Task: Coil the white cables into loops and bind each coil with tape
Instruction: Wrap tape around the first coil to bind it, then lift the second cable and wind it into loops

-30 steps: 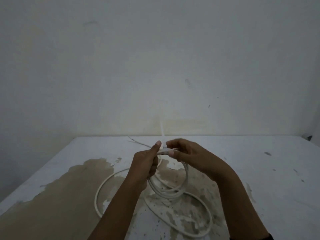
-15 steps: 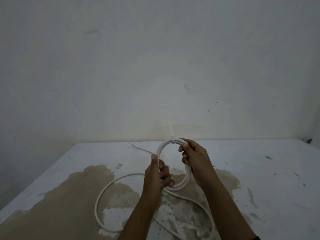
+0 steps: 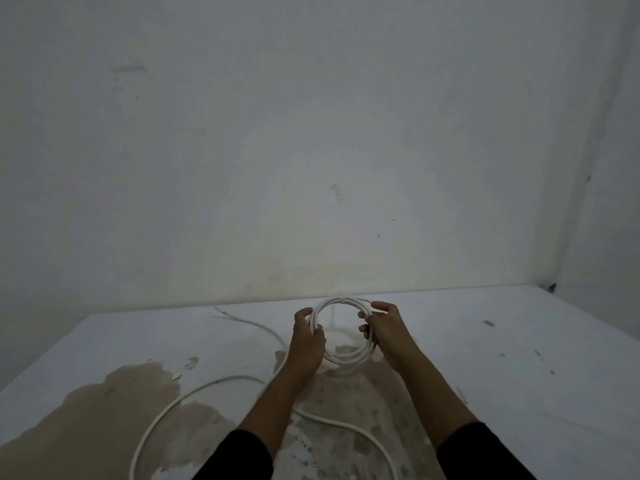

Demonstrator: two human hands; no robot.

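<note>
A white cable coil [image 3: 346, 358] of a few round turns is held upright above the table, between both hands. My left hand [image 3: 307, 341] grips its left side; my right hand [image 3: 382, 332] grips its right side. A small white binding [image 3: 342, 300] with a short tail pointing up sits at the top of the coil. A second white cable [image 3: 207, 386] lies loose on the table in a wide loop, running from the far left, under my arms, to the near right.
The white table [image 3: 519, 375] has a large patch of peeled paint [image 3: 104, 410] at the near left and centre. A bare wall stands right behind the table's far edge, with a corner at the right.
Both hands shifted from the top of the coil to its two sides, and the coil now stands as an open ring. The camera has tilted up.
</note>
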